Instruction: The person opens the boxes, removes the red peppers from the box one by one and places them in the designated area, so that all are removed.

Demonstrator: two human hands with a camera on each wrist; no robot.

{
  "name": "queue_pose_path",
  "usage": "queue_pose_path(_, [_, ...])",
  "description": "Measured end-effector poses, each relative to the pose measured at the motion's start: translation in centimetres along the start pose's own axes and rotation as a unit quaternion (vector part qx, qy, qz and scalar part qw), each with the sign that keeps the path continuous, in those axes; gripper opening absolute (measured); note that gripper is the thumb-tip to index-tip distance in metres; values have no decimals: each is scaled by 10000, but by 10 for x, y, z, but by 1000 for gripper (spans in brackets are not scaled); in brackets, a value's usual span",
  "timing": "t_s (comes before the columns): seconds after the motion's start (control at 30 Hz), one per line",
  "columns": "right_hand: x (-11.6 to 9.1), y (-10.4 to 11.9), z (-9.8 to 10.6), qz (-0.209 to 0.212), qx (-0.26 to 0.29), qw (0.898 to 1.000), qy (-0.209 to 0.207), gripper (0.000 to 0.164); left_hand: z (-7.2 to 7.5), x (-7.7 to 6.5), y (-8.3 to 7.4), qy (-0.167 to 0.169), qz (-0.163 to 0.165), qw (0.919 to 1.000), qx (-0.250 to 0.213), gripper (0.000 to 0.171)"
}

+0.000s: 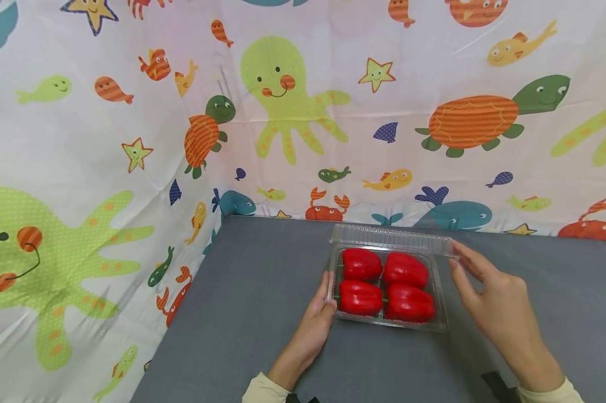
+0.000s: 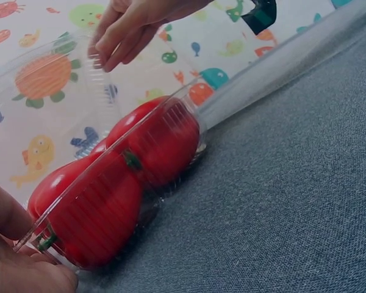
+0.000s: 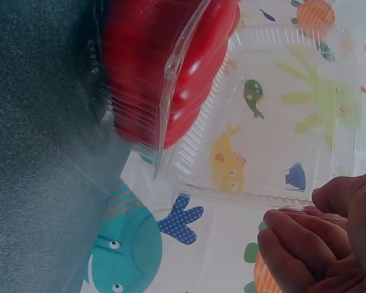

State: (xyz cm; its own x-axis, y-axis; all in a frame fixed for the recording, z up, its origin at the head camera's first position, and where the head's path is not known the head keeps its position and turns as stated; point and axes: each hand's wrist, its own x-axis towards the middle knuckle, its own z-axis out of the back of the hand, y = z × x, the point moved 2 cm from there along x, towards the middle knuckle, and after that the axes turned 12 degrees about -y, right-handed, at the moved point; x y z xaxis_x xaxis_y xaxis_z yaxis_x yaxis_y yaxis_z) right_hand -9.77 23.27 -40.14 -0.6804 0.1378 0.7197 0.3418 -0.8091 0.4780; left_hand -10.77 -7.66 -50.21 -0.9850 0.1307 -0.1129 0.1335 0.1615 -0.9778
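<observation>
A clear plastic clamshell box (image 1: pixel 440 313) stands on the grey table with several red bell peppers (image 1: pixel 359 298) in two rows. Its hinged lid (image 1: pixel 391 239) is raised at the back. At the box's left side, my left hand (image 1: pixel 315 319) grips the wall, and the left wrist view shows its thumb and fingers (image 2: pixel 39 271) on either side of the rim. My right hand (image 1: pixel 504 305) pinches the lid's right edge between thumb and fingertips. From the right wrist, the lid (image 3: pixel 262 116) stands tilted up beside the peppers (image 3: pixel 189 79). Green stems (image 2: pixel 133 160) show through the wall.
A white cloth (image 1: pixel 303 184) printed with sea animals hangs behind the table (image 1: pixel 252 291) and along its left side. A dark strip (image 1: pixel 499 386) lies by the right wrist. Cream sleeves (image 1: pixel 265 389) cover both forearms.
</observation>
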Motion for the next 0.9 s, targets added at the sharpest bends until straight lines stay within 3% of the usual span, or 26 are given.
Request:
queue_pose_path(0.53, [9,-5,-4,137,52,9998,-119,54,1,2,1,46,-94,9999,25,69])
queue_pose_path(0.9, [16,-7,-11,-245,-46,9996,128,54,1,1,1,27,-56,10000,-14,68])
